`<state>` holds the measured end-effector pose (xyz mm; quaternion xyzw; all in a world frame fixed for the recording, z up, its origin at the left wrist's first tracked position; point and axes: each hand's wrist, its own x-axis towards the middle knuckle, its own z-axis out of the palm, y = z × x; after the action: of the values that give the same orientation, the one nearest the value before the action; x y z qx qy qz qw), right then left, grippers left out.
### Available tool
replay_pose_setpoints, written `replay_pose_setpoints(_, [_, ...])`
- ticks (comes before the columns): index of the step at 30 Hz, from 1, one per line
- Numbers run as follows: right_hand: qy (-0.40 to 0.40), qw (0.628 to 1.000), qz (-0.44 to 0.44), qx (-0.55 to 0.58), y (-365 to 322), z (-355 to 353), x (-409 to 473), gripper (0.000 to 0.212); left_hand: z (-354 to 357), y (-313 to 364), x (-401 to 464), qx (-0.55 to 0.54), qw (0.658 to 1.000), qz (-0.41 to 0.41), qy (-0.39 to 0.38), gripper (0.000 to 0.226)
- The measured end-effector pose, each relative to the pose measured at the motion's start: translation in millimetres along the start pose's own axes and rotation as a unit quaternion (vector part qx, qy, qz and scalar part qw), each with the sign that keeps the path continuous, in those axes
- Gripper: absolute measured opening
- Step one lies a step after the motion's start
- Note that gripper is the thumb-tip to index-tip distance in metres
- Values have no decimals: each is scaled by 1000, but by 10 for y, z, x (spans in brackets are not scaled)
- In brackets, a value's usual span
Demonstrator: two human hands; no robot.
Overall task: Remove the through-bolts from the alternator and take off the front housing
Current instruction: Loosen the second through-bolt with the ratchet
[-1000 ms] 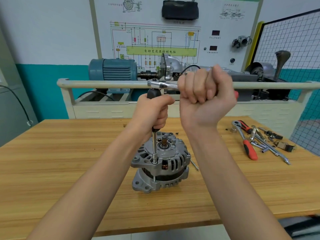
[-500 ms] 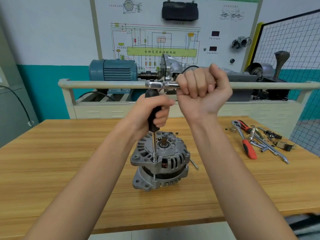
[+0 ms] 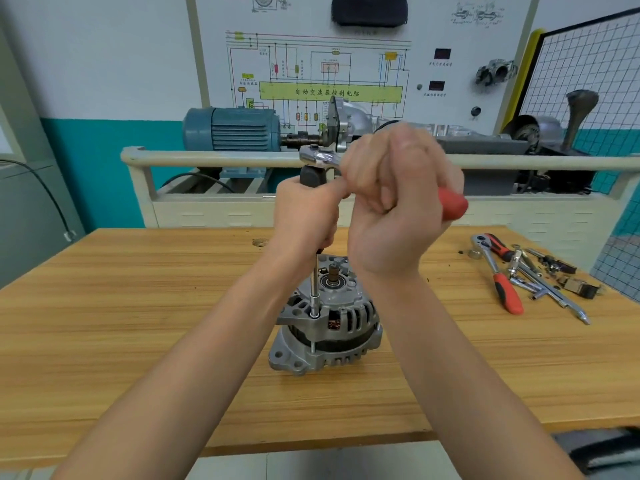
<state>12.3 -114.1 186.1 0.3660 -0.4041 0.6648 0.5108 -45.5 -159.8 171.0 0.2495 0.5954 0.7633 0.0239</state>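
Observation:
A silver alternator stands on end on the wooden table, shaft up. A long extension bar rises from a through-bolt at the alternator's near left edge. My left hand is closed around the bar's black grip. A ratchet wrench sits on top of the bar, its chrome head showing. My right hand grips its red handle, blurred with motion.
At the table's right lie a second red-handled ratchet, a socket, a metal rod and small parts. Behind the table stands a training bench with a cream rail, a blue motor and a wiring-diagram board.
My right hand has swung the ratchet handle toward me, so the red handle end now shows at the right. The left hand and the extension bar stay over the same bolt.

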Motion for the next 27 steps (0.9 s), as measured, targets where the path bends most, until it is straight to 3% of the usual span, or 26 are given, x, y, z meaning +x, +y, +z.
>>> replay_pose_setpoints(2, [-8, 1000, -15, -20, 1, 39, -27, 39, 0, -13, -9, 1, 1000, 8, 9, 42])
replay_pose_setpoints(6, [0, 988, 75, 133, 0, -108, 143, 45, -117, 4, 16, -19, 996, -13, -88, 48])
replay_pose_setpoints(10, [95, 915, 225, 322, 64, -339, 327, 48, -220, 65, 35, -33, 972, -38, -230, 37])
replay_pose_setpoints(12, [144, 872, 256, 392, 140, -419, 368, 47, -188, 75, 39, -24, 966, -54, -253, 37])
replay_pose_setpoints(14, [182, 859, 260, 402, 192, -457, 387, 48, -149, 74, 41, -19, 967, -70, -245, 47])
replay_pose_setpoints(18, [161, 901, 226, 332, 109, -408, 331, 49, -100, 53, 32, -14, 984, -70, -166, 57])
replay_pose_setpoints(22, [30, 988, 80, 129, 6, -188, 148, 49, 24, 33, 0, 3, 998, -44, -32, 47])
replay_pose_setpoints(25, [-8, 1000, -17, -4, -4, -27, 15, 38, 65, 12, -6, 20, 999, -26, 31, 37])
replay_pose_setpoints(27, [-16, 1000, -20, 3, -4, -27, 17, 38, 53, -4, -9, 20, 999, -19, 34, 37])
